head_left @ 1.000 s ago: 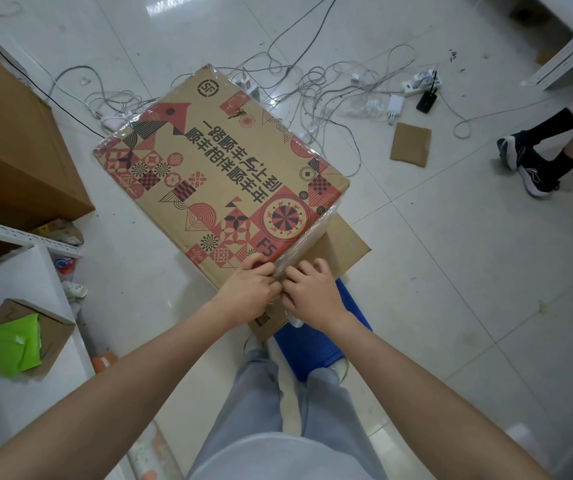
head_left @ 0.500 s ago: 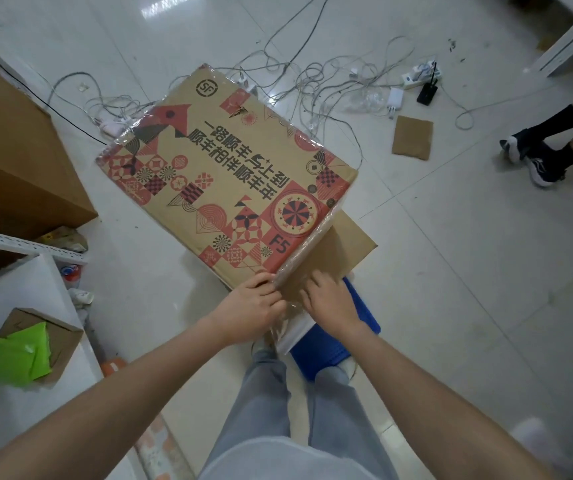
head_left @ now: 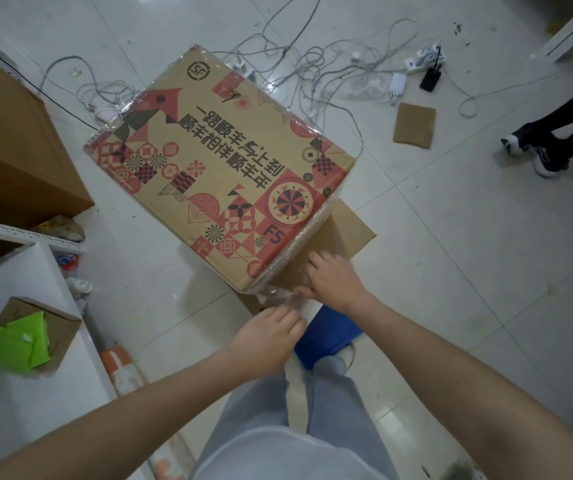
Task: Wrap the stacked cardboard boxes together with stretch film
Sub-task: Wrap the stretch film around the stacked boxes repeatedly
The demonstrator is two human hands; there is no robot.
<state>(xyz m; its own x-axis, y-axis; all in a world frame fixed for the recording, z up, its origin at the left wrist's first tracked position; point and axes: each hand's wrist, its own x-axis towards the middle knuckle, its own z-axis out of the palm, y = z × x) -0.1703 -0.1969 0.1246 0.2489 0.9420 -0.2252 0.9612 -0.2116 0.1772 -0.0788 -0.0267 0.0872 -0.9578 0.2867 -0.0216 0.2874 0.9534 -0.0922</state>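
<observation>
Already the wrapping looks well along, judging from my head view: clear stretch film point(head_left: 280, 295) shines across the printed top of the upper cardboard box point(head_left: 219, 168) and wrinkles around its corners, so at least one pass seems to be on. What I judge is left is finishing this near corner, pressing the loose film flat, and possibly parting it from a roll, though I see no roll here.

The stack stands on the tiled floor point(head_left: 451, 271) in front of my legs, with a plain lower box point(head_left: 351, 226) sticking out under the printed one on its right side; how far the film covers that lower one I cannot tell. The top box is brown with red and black patterns and bold characters, and its edges look crisp and uncrushed.

My left hand point(head_left: 267, 337) has its fingers curled, pinching a bunched, crinkled tail of film just below the near corner. My right hand point(head_left: 333, 278) lies on the side wall just beside that corner, fingers bent, the lower ones gripping the same strip of film.
</observation>
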